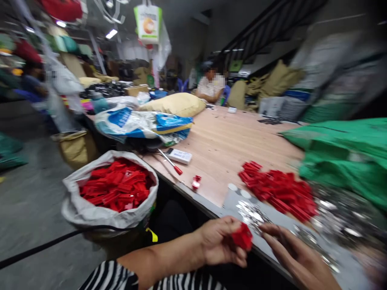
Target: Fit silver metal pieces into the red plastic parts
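My left hand (222, 241) is closed around a small red plastic piece (242, 237), held just off the table's front edge. To its right, my right hand (298, 257) has its fingers stretched out, with the tips at a scatter of small shiny metal pieces (250, 213) on a grey sheet (232, 199). Nothing shows in the right hand, though it is partly blurred. Just behind lies a heap of red plastic pieces (278, 191). One more red piece (196, 182) lies apart on the wooden table (217, 149).
A white sack (71, 201) full of red pieces stands left of the table. Near the edge lie a red-tipped rod (171, 162) and a small white box (180, 156). Green sacking (344, 153) borders the right side. Another person (211, 84) sits at the far end.
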The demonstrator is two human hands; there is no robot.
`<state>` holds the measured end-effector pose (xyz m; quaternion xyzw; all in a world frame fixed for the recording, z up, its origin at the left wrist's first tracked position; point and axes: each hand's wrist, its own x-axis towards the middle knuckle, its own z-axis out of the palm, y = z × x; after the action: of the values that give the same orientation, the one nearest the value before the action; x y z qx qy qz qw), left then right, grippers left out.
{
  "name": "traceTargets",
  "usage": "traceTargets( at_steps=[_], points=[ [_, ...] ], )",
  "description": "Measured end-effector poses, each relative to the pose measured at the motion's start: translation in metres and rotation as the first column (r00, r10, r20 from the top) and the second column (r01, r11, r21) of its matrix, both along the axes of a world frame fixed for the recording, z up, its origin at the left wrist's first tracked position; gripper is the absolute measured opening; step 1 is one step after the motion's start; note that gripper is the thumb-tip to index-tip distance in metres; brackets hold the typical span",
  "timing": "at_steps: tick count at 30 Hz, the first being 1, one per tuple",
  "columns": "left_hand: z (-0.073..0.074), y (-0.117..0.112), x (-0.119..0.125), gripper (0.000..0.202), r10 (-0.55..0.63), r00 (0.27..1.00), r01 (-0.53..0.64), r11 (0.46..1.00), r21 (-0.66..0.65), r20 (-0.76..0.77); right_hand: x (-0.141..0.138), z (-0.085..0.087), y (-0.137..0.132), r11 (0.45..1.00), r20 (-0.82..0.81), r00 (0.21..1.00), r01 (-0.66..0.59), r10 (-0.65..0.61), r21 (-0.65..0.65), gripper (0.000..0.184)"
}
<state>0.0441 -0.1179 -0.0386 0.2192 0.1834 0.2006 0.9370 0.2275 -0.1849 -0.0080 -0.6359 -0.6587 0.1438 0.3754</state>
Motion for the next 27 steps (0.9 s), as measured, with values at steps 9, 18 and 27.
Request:
traceTargets(
  at_steps=[9,18,27],
  points=[
    [0.012,-0.01,-0.009,0.016,-0.018,1.0,0.018,1.0,0.015,0.024,-0.025,0.012,-0.002,0.966,-0.484,0.871,-0.046,-0.085,-0.253,0.026],
    [0.011,-0.014,-0.008,0.015,-0.045,0.999,0.047,0.995,0.085,-0.031,-0.022,0.004,-0.001,0.948,-0.576,0.818,-0.183,0.0,-0.26,0.026],
    [-0.001,-0.015,-0.006,0.017,-0.096,0.994,0.1,0.993,0.068,-0.059,-0.023,-0.005,-0.007,0.944,-0.401,0.914,-0.179,0.055,-0.277,0.019]
  ],
)
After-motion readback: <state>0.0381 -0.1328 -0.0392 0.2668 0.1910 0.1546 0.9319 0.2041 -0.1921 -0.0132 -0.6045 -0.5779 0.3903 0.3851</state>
